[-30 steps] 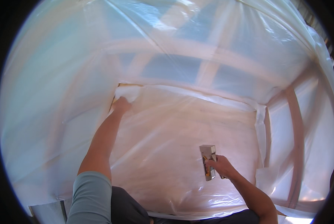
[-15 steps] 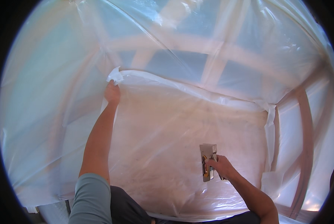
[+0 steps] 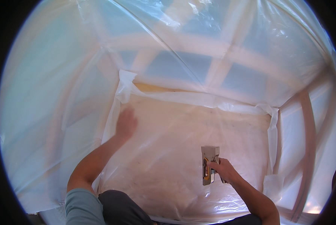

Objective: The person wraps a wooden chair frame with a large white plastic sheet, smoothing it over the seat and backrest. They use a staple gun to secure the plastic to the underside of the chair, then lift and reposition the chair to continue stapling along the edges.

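Note:
My right hand grips a metal staple gun, held upright over the lower right of a clear plastic sheet. That sheet lies over a pale wooden panel. My left hand is over the sheet's left side, its fingers smeared by motion. Just above it, the sheet's folded white-looking corner flap stands up at the upper left, apart from the hand. From this corner a loose folded edge runs to the right, with a strip of bare wood showing above it.
More translucent plastic covers the surrounding walls, and wooden framing shows through it. At the right, a dark wooden stud stands beside loose plastic strips. My bent knee is at the bottom edge.
My left hand has let go of the corner flap and come down and slightly right. The sheet's upper edge has sagged, baring wood. The right hand with the staple gun has barely moved.

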Available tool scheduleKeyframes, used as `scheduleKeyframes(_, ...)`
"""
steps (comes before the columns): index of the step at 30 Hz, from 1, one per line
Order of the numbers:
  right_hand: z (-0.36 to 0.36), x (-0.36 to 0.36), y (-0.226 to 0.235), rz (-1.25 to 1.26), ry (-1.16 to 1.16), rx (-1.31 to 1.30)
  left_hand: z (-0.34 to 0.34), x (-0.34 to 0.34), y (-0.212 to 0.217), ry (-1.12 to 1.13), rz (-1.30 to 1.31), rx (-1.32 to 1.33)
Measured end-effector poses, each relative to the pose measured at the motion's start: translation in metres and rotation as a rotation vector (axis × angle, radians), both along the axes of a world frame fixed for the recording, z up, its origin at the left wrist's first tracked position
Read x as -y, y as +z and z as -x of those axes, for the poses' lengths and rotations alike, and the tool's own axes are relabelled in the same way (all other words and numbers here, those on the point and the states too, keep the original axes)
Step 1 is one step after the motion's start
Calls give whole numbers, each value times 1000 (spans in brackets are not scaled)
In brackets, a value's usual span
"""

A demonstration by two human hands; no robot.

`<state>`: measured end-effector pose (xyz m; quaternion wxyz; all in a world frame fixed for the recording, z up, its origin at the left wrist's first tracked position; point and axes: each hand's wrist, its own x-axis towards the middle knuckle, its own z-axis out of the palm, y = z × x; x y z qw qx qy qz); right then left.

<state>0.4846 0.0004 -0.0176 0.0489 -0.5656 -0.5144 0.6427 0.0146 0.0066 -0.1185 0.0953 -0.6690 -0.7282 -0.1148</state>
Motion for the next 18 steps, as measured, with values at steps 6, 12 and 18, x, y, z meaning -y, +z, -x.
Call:
scheduleKeyframes(6,9,0,7,20,27,3,17,-52,-24,-46,-129,-25)
scheduleKeyframes(12,11,-2,9,-24,39,38,52,-141,41,256,425,271)
scheduleKeyframes(18,19,-3,32,-24,5,162,73,-172,60,308,121,434)
